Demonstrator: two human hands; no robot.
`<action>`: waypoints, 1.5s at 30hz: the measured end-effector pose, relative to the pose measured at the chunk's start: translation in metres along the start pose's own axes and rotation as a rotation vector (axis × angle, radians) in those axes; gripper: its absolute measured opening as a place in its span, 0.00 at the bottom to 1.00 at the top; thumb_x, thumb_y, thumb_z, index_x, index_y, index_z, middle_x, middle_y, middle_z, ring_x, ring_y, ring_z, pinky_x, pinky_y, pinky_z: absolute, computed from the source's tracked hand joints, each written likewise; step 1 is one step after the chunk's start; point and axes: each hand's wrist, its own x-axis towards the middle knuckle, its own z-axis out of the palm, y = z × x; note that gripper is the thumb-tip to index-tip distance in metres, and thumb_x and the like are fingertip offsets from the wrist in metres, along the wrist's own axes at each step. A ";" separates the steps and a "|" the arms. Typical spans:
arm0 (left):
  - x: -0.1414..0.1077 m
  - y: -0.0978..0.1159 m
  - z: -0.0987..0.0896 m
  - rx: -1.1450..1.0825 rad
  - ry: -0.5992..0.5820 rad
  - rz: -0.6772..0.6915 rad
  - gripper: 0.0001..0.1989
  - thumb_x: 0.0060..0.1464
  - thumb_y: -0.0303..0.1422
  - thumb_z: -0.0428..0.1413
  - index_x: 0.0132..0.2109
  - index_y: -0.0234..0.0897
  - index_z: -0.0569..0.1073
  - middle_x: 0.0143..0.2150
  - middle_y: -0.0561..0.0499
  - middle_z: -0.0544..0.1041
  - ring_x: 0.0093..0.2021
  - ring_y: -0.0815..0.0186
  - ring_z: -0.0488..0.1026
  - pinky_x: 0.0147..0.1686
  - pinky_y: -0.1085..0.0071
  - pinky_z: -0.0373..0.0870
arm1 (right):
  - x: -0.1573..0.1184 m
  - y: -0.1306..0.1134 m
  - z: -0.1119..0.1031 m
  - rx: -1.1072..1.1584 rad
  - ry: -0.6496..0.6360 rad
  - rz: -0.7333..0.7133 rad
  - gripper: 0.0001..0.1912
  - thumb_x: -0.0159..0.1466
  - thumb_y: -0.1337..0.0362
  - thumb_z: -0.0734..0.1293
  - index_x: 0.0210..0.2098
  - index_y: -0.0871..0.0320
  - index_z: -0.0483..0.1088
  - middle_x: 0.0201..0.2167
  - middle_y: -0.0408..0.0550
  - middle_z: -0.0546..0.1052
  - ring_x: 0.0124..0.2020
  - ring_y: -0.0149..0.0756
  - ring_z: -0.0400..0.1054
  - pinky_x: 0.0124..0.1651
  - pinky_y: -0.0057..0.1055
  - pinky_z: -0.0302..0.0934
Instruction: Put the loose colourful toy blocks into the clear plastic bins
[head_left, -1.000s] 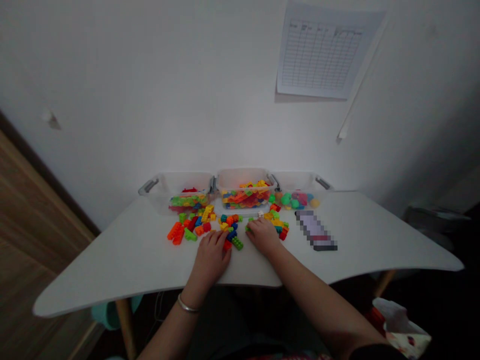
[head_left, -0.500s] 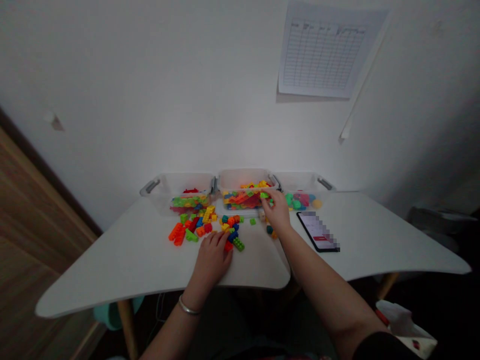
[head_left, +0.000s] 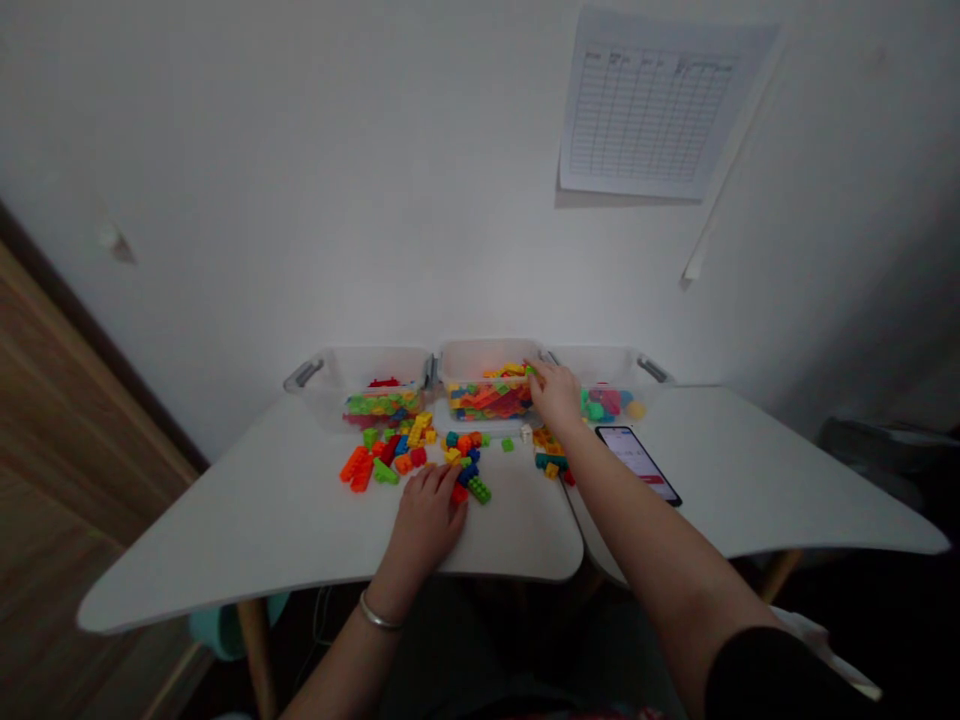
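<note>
Reaching the middle plastic bin (head_left: 480,358), the right hand (head_left: 555,393) is shown with fingers (head_left: 537,369) curled, any hold unclear; the left hand (head_left: 426,515) lies open beside toy bricks (head_left: 476,489). Spilling may be caused if the bin is knocked.

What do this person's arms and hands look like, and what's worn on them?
The left hand and right hand are bare, without gloves. A thin silver bangle circles the left wrist. A black sleeve covers the upper right arm.

Left wrist: we wear a thin silver bangle (head_left: 379,612), a plain round band, at about 7 o'clock in our view.
Right arm: we wear a black sleeve (head_left: 772,675), ending above the elbow, at about 4 o'clock.
Hands: our left hand (head_left: 424,525) and right hand (head_left: 555,392) are bare.
</note>
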 end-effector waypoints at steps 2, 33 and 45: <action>0.000 0.000 0.000 -0.002 0.001 0.004 0.22 0.59 0.35 0.50 0.59 0.34 0.69 0.56 0.40 0.74 0.57 0.52 0.67 0.58 0.49 0.65 | 0.001 0.001 0.000 0.009 -0.003 0.018 0.20 0.68 0.66 0.58 0.56 0.47 0.72 0.52 0.45 0.77 0.50 0.41 0.68 0.54 0.38 0.58; 0.001 0.001 -0.001 -0.017 -0.008 -0.004 0.22 0.59 0.34 0.50 0.58 0.34 0.69 0.55 0.39 0.73 0.57 0.51 0.67 0.58 0.49 0.64 | -0.005 0.008 0.017 0.042 -0.016 -0.170 0.23 0.65 0.62 0.61 0.56 0.66 0.69 0.56 0.60 0.72 0.60 0.47 0.60 0.65 0.45 0.52; 0.000 0.001 0.002 -0.027 0.005 -0.015 0.22 0.58 0.35 0.51 0.59 0.36 0.69 0.56 0.40 0.74 0.57 0.51 0.67 0.58 0.48 0.64 | -0.069 -0.007 0.031 0.171 0.058 -0.211 0.34 0.61 0.65 0.62 0.66 0.63 0.55 0.68 0.60 0.56 0.70 0.49 0.44 0.69 0.52 0.46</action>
